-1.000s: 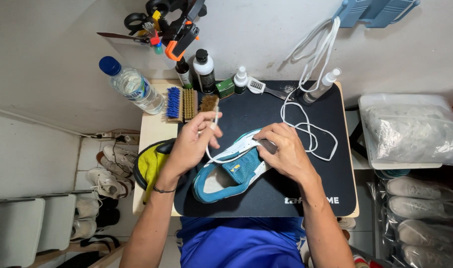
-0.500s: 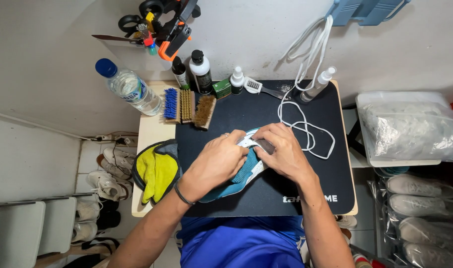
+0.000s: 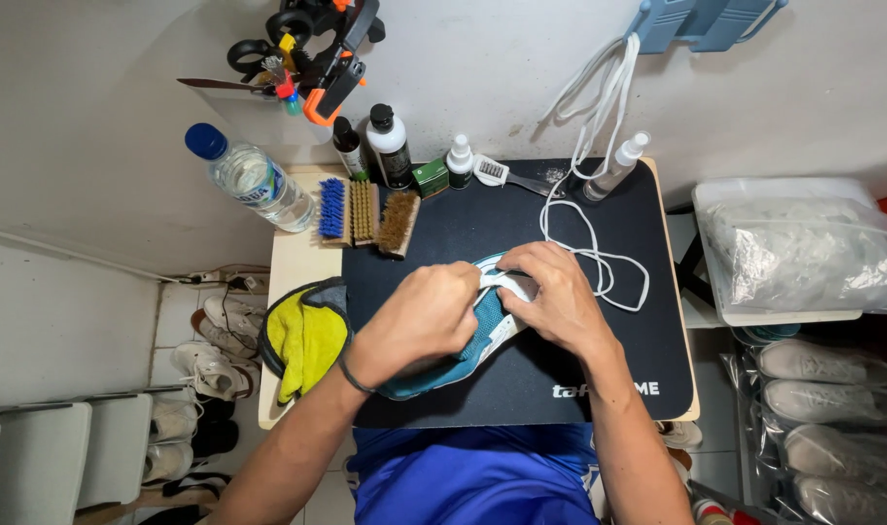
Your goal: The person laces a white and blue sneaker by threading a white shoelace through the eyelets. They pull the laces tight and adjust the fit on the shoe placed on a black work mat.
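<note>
A teal sneaker [image 3: 463, 355] lies on a black mat [image 3: 521, 389] in front of me, mostly covered by both hands. My left hand [image 3: 419, 321] rests over its middle with fingers curled at the tongue. My right hand [image 3: 550, 297] grips the toe end where the white lace [image 3: 506, 284] shows. A loose white lace [image 3: 608, 262] loops across the mat to the right of the shoe and runs up the wall.
Three brushes [image 3: 365, 214], a water bottle [image 3: 249, 180], several small bottles [image 3: 390, 146] and a white toothbrush [image 3: 497, 173] line the table's back. A yellow cloth [image 3: 302, 340] hangs at the left edge. A plastic bin [image 3: 803, 248] and bagged shoes [image 3: 822, 399] stand right.
My left hand came down from holding the lace up and now lies over the shoe. Both hands have closed together on the shoe's front.
</note>
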